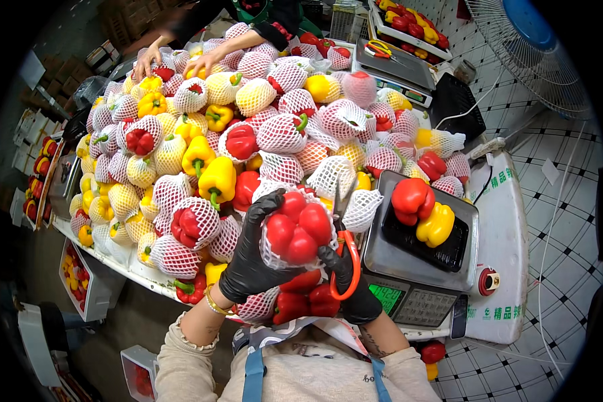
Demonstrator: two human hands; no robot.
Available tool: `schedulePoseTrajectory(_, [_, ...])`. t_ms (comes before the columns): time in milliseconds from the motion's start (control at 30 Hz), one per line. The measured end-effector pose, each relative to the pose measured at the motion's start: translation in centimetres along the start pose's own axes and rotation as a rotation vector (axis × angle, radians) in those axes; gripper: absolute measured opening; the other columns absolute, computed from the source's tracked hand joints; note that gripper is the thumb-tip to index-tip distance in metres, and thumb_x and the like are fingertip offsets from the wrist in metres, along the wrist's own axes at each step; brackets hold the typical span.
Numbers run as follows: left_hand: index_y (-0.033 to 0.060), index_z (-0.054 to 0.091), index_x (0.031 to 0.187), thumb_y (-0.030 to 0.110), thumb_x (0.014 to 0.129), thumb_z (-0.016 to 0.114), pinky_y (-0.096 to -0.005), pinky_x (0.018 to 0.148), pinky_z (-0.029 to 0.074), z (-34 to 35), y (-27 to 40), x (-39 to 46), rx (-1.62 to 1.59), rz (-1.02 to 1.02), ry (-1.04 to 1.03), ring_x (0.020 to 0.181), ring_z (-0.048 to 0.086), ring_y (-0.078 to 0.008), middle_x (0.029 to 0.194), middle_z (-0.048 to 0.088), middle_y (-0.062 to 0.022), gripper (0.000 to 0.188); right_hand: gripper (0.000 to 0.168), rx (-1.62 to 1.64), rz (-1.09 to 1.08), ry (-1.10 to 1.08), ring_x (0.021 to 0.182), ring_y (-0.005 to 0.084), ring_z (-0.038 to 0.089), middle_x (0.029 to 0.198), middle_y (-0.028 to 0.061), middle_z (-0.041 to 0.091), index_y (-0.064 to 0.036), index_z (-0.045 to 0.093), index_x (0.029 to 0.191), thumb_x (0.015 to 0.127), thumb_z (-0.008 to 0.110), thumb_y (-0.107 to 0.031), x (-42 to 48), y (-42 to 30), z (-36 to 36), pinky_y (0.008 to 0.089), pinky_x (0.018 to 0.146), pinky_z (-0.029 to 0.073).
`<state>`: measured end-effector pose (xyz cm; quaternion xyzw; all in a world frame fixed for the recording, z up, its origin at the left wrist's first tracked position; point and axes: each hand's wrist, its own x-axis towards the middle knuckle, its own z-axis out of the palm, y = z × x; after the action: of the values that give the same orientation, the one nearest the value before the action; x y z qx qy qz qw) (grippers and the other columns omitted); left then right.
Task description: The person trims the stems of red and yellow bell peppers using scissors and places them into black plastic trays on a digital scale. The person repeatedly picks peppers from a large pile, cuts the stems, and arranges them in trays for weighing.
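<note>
My left hand (256,251), in a black glove, holds a red bell pepper (299,228) bottom end up, with a white foam net sleeve around its sides. My right hand (354,289), gloved the same way, has orange-handled scissors (350,264) hooked in it, blades pointing away from me. Its thumb touches the pepper's lower right side. Just below the held pepper lie bare red peppers (301,304). A digital scale (470,241) stands to the right, carrying a black tray (452,256) with one red pepper (413,201) and one yellow pepper (435,224).
Netted red and yellow peppers (254,95) heap across the table. Opposite me, another person's hands (201,63) reach into the pile. A second scale (397,65) holds yellow-and-red-handled scissors (379,49). A foam box lid (502,241) lies right; a fan (527,45) stands beyond.
</note>
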<state>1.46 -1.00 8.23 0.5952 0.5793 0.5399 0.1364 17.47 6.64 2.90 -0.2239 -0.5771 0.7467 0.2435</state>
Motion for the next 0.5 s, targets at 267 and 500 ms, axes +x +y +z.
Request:
schedulePoseTrajectory(267, [0.0064, 0.039, 0.121, 0.011, 0.049, 0.075, -0.0468, 0.094, 0.032, -0.1, -0.4, -1.1, 0.377, 0.139, 0.164, 0.114, 0.038, -0.0380, 0.122, 0.040, -0.0174, 0.080, 0.059, -0.087, -0.126, 0.196, 0.092, 0.0168, 0.053, 0.112, 0.0125, 0.050, 0.002, 0.030, 0.127, 0.080, 0.063, -0.014, 0.8, -1.8, 0.8, 0.0270, 0.077, 0.046])
schedulePoseTrajectory(500, [0.0115, 0.044, 0.120, 0.015, 0.055, 0.069, -0.0495, 0.095, 0.030, 0.2, 0.5, -1.6, 0.578, 0.234, 0.113, 0.116, 0.035, -0.0399, 0.124, 0.039, -0.0149, 0.070, 0.062, -0.432, -0.135, 0.173, 0.089, 0.0224, 0.055, 0.101, 0.0157, 0.054, 0.006, 0.033, 0.122, 0.074, 0.068, -0.013, 2.0, -2.6, 1.5, 0.0301, 0.075, 0.046])
